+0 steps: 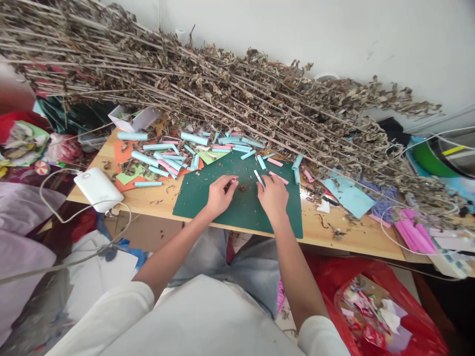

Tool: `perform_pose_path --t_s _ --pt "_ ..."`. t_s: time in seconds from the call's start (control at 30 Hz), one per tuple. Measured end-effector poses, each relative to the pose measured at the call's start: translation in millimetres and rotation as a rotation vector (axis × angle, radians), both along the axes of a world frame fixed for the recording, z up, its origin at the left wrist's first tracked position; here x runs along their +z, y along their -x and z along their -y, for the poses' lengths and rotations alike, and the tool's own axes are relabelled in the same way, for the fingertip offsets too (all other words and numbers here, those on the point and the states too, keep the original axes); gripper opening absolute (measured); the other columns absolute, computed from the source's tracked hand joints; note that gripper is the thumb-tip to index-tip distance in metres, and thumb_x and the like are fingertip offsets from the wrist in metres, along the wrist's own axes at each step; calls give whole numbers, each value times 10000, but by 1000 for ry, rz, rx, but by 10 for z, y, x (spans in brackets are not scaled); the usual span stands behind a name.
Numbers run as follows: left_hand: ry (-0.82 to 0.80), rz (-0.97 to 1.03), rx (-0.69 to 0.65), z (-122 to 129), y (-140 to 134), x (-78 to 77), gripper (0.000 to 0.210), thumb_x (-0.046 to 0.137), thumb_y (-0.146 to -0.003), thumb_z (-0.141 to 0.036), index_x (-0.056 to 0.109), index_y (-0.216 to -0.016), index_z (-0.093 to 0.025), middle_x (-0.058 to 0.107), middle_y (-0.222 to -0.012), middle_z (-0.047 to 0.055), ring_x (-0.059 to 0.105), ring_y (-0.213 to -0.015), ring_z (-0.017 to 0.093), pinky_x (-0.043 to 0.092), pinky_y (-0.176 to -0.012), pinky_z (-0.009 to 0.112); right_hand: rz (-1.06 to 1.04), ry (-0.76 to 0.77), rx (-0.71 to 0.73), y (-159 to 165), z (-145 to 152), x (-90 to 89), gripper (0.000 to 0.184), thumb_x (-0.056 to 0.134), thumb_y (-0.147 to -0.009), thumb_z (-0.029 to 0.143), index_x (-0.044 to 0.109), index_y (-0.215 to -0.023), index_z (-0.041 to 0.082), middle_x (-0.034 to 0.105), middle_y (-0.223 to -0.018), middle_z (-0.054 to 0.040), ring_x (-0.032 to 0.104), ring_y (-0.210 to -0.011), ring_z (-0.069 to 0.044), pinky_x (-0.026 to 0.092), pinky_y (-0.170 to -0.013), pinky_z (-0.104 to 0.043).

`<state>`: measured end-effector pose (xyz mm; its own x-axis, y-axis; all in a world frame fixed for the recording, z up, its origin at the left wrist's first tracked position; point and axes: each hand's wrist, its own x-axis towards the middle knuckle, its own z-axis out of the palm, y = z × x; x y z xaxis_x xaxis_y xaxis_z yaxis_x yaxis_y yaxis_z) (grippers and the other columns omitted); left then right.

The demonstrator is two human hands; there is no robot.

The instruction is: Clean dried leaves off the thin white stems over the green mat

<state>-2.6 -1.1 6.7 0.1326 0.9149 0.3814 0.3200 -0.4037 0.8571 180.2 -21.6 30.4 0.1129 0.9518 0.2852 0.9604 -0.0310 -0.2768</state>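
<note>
My left hand (219, 195) is over the green cutting mat (237, 217), thumb and forefinger pinched on a small reddish-pink piece, too small to name. To its right, my right hand (274, 196) has its fingers curled down around a thin white stick (258, 176), whose far end pokes out beyond the fingertips. Between both hands lies a small heap of brown dried leaf crumbs (243, 188). Several rolled paper tubes, blue and pink, lie behind the hands; a pink tube (278, 177) is close to my right fingertips.
A big bundle of dried leafy stalks (222, 84) spans the back of the wooden table (166, 200). At the left sits a white power bank (98, 189) with a cable. Blue paper (349, 193) lies at the right. A red rubbish bag (326, 287) stands below the table's front edge.
</note>
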Motion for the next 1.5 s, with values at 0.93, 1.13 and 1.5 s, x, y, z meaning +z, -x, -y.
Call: perform_pose_path --t_s 0.93,1.13,1.5 --pt "-47 -131 -152 -16 -17 -59 197 521 -960 -310 666 -976 -178 684 -935 62 636 -851 154 486 -770 254 -696 -213 -46 257 125 -218 200 590 -854 308 730 -917 180 740 -889 -73 676 -779 -188 564 -772 -343" --pt "-46 -96 -140 -16 -25 -41 181 544 -951 -314 657 -967 -174 671 -899 56 622 -831 154 486 -763 262 -446 -237 155 270 181 -100 321 581 -861 205 685 -1163 231 676 -1137 -103 630 -1063 -215 536 -933 -390" --pt "-32 -40 -183 -12 -23 -65 277 559 -949 -334 683 -1144 -183 694 -932 70 645 -838 157 506 -759 267 -548 -328 144 304 152 -86 200 563 -908 303 751 -921 238 757 -914 -60 710 -868 -189 581 -849 -366"
